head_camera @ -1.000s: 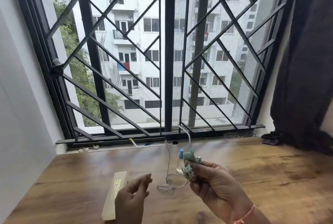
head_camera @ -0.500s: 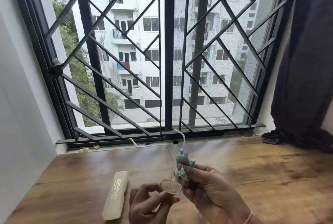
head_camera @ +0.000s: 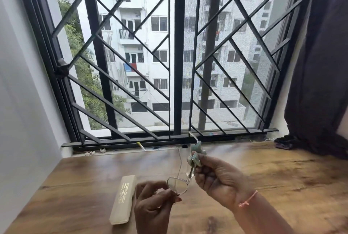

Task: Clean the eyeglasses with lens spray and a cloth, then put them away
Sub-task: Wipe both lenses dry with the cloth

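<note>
Thin-framed eyeglasses point(head_camera: 178, 185) are held above the wooden table point(head_camera: 282, 173), temples pointing up toward the window. My left hand point(head_camera: 154, 203) pinches the rim of the near lens from below. My right hand point(head_camera: 216, 179) grips a crumpled pale green cloth point(head_camera: 195, 155) bunched around the other lens and its temple, so that lens is hidden. A beige glasses case point(head_camera: 123, 199) lies closed on the table just left of my left hand. The spray bottle is hidden behind the cloth and my right hand.
A window with a black metal grille point(head_camera: 177, 64) and a sill runs along the table's far edge. A dark curtain point(head_camera: 320, 64) hangs at the right with a small dark item point(head_camera: 282, 142) at its foot. A white wall point(head_camera: 22, 101) bounds the left.
My left hand rose from beside the glasses and took hold of the near lens rim. The glasses shifted slightly and the cloth stayed on the far lens.
</note>
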Available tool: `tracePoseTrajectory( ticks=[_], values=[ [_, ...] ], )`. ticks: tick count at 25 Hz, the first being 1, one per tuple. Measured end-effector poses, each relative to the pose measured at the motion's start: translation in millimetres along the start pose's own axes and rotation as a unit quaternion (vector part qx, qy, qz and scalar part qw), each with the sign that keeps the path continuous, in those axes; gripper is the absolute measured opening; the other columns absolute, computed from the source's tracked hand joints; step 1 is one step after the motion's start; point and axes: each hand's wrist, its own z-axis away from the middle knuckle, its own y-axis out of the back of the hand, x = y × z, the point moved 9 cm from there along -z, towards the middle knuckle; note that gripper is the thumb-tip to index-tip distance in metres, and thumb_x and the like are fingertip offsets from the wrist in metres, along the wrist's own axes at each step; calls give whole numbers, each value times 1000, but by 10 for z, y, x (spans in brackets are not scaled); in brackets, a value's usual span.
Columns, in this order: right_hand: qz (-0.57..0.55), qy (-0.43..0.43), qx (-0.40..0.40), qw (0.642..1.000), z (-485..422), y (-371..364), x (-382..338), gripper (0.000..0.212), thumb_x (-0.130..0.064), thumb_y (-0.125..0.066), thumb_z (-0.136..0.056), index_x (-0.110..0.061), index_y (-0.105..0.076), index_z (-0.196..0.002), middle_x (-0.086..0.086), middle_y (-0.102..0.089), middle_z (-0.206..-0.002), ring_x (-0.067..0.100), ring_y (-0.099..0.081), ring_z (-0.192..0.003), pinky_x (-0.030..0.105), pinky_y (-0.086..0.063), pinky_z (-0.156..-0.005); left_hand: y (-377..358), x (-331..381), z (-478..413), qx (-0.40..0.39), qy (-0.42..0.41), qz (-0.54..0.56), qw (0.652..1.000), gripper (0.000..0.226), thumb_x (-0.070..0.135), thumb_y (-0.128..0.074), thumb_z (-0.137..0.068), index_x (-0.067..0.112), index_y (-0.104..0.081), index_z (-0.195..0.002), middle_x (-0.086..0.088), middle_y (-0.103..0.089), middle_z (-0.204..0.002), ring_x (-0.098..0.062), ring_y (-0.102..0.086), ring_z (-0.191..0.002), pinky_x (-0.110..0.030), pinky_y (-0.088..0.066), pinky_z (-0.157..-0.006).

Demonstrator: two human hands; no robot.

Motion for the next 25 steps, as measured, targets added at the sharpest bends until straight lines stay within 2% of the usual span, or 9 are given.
tracePoseTrajectory(
  ticks=[3,6,10,12,15,19,22,25],
  values=[
    [-18,0,29,999,-132,103,-74,5,-3,-69,-55,1,-69,-52,16,-63,-55,12,-51,-32,14,-43,-34,-22,6,0,-10,-10,-5,1000,15,44,-71,-64,32,-74,-74,18,-65,-81,-5,-46,-81,-19,-42,-59],
    [-32,0,31,999,-254,160,-121,9,-2,-67,-58,4,-66,-64,18,-63,-60,12,-51,-32,13,-43,-33,-40,26,8,-22,-24,-2,999,16,38,-71,-62,33,-72,-77,20,-64,-83,-4,-45,-82,-11,-37,-64],
    [-28,-14,30,999,-385,256,-150,12,-4,-67,-60,4,-61,-67,13,-62,-47,12,-51,-31,14,-43,-32,-55,21,15,-41,-37,-5,998,12,36,-71,-61,31,-72,-72,19,-62,-82,-3,-45,-82,-12,-38,-63],
    [-4,-40,24,999,-441,304,-137,9,-4,-65,-66,4,-61,-66,13,-63,-49,12,-50,-32,13,-42,-33,-60,20,28,-59,-49,-10,997,8,36,-71,-62,29,-73,-66,18,-62,-81,-4,-45,-82,-14,-40,-63],
    [41,-68,33,996,-528,434,-169,20,-4,-59,-81,2,-62,-63,15,-66,-53,13,-50,-32,13,-42,-33,-61,50,26,-79,-77,-23,994,11,35,-71,-64,27,-75,-58,15,-60,-78,-7,-45,-80,-12,-41,-69],
    [137,-61,42,988,-647,550,-292,29,-1,-57,-84,-2,-68,-57,17,-68,-55,10,-48,-33,13,-40,-35,-86,88,34,-102,-124,-41,986,12,34,-71,-66,26,-75,-58,13,-62,-69,-9,-44,-76,-14,-41,-70],
    [222,-44,47,973,-753,561,-395,17,0,-60,-83,-2,-68,-68,12,-67,-55,7,-46,-34,13,-40,-34,-121,98,42,-115,-128,-45,984,11,35,-72,-65,27,-75,-57,13,-62,-67,-7,-43,-76,-12,-41,-70],
    [270,10,79,959,-850,587,-554,2,3,-66,-77,2,-65,-78,8,-61,-55,6,-43,-34,15,-38,-32,-160,65,52,-128,-112,-32,985,6,30,-80,-56,28,-75,-57,14,-61,-70,-3,-43,-78,-8,-41,-70]
  ],
)
